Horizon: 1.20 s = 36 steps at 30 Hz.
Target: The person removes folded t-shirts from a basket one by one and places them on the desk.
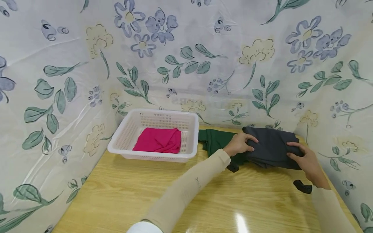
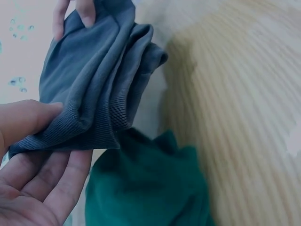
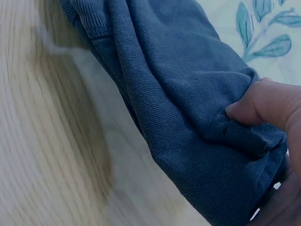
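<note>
Both hands hold a folded dark grey garment [image 1: 272, 147] at its two ends, above the right part of the table. My left hand [image 1: 239, 144] grips its left end; in the left wrist view the thumb lies on top and the fingers [image 2: 66, 181] are under the ribbed edge. At the other end my right hand [image 1: 307, 160] pinches the cloth, its thumb pressing on top in the right wrist view. A green garment [image 1: 217, 139] lies to the left, partly hidden by the left hand and the grey cloth.
A white plastic basket [image 1: 116, 148] stands to the left on the wooden table [image 1: 122, 191], with a folded pink garment [image 1: 158, 140] inside. Floral-patterned cloth [image 1: 186, 94] hangs behind and along both sides of the table.
</note>
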Available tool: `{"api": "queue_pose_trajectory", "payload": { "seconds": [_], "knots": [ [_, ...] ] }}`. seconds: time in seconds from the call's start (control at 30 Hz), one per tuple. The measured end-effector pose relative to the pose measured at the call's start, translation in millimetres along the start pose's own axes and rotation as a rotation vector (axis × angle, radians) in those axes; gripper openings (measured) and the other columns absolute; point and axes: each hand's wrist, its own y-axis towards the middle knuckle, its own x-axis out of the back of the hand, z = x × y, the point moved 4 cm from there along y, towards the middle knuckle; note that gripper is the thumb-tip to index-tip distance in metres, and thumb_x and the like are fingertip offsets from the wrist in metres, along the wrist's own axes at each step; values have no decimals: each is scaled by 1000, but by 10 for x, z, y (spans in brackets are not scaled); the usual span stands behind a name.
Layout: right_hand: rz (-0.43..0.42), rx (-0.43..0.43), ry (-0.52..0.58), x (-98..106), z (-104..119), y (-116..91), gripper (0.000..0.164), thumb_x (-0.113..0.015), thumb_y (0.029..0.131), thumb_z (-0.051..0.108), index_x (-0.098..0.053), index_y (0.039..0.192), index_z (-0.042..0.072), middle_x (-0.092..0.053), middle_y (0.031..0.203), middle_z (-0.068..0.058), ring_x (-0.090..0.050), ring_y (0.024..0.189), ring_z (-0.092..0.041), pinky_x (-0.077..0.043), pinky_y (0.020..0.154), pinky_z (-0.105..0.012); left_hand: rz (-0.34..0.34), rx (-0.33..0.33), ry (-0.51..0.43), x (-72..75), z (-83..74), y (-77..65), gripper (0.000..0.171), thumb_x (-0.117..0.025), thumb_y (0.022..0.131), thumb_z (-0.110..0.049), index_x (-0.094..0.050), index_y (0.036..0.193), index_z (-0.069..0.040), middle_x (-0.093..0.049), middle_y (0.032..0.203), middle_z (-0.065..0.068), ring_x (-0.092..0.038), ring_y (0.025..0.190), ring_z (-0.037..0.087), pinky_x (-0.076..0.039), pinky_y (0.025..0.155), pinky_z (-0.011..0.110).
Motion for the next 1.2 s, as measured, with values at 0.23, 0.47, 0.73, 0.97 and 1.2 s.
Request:
{"api": "queue_pose_trajectory", "payload": {
  "seconds": [0.23, 0.47, 0.73, 0.97, 1.2],
  "knots": [
    [-47, -49, -12, 88, -106, -27, 50, -64, 104, 23, -52, 152, 19, -17, 165, -30, -20, 147, -55, -30, 109, -70, -20, 1, -35, -174, -70, 36, 31, -79, 89, 0, -79, 116, -17, -62, 139, 5, -65, 106, 15, -48, 63, 22],
    [-19, -73, 1, 113, -170, -13, 51, -63, 105, 22, -48, 153, 13, -6, 167, -30, -7, 149, -56, -20, 111, -74, -63, 37, -51, -268, -45, 70, 33, -80, 88, 0, -79, 117, -17, -62, 138, 5, -62, 116, 18, -52, 70, 22],
    [-13, -92, 8, 92, -266, 5, 50, -62, 105, 18, -49, 152, 9, -8, 166, -31, -10, 149, -56, -20, 113, -72, -72, 68, -50, -382, 19, 97, 37, -79, 90, 1, -77, 123, -15, -63, 128, 7, -61, 106, 17, -52, 69, 22],
    [-6, -96, -19, 57, -325, 72, 50, -63, 104, 12, -47, 151, 3, -12, 166, -31, -11, 149, -55, -20, 113, -71, -56, 141, -35, -424, 163, 120, 52, -75, 93, -1, -67, 140, -20, -59, 145, 10, -62, 125, 24, -52, 77, 22],
    [1, -120, 5, 28, -390, 121, 51, -60, 103, 6, -44, 152, 0, -9, 166, -31, -9, 151, -53, -21, 114, -70, -21, 191, -1, -432, 271, 129, 58, -71, 97, -2, -58, 149, -23, -55, 150, 9, -52, 137, 22, -49, 79, 25]
  ]
}}
